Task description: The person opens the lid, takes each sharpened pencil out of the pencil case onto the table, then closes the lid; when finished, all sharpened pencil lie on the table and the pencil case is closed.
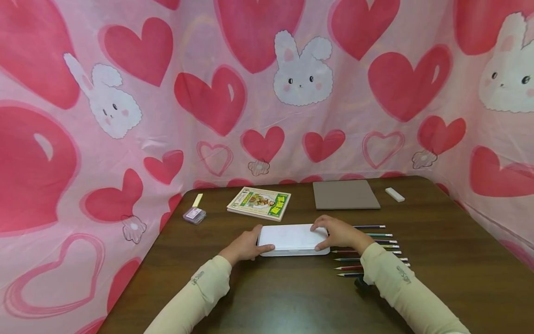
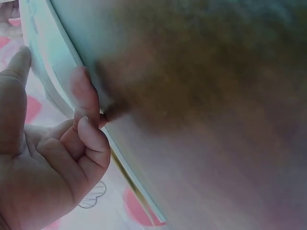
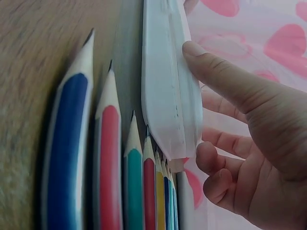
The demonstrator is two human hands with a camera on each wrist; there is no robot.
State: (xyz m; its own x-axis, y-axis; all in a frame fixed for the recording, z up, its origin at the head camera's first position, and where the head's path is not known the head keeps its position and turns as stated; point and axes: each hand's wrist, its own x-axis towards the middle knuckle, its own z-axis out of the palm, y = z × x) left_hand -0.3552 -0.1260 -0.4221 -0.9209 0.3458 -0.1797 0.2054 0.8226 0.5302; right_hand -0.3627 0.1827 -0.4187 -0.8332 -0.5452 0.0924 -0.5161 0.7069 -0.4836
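Observation:
A flat white box point(image 1: 292, 239) lies on the brown table point(image 1: 292, 297), in the middle. My left hand point(image 1: 244, 246) grips its left end, thumb at the front edge. At the right end my right hand point(image 1: 340, 234) holds it with fingers over the top and thumb in front. The left wrist view shows my left hand point(image 2: 48, 158) with fingers curled at the box's edge point(image 2: 53, 52). From the right wrist, my right hand point(image 3: 240, 134) pinches the box point(image 3: 168, 96), thumb on its rim. Several coloured pencils point(image 1: 371, 250) lie in a row just right of the box, also close up in the right wrist view point(image 3: 110, 167).
Toward the back lie a picture book point(image 1: 259, 203), a flat grey pad point(image 1: 345, 194) and a white eraser point(image 1: 394, 194). A small purple case point(image 1: 194, 215) and a yellow strip point(image 1: 197, 200) sit at the left corner. Pink heart cloth point(image 1: 125, 116) walls the table on three sides.

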